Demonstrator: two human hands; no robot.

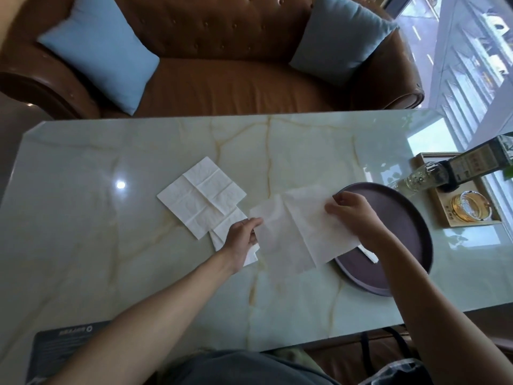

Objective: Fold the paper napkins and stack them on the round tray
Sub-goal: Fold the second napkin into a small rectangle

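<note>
Table (111,245) first, then tray (410,232) at right, holding a folded napkin (mostly hidden). Open napkin (299,232) hangs between pinching hands, left hand (241,237) and right hand (352,215). Spare napkins (202,195) lie left. Thin paper could tear or crease crooked if pulled unevenly.

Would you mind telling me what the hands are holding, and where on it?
One open napkin: the left hand pinches its left edge, the right hand its right edge.
</note>
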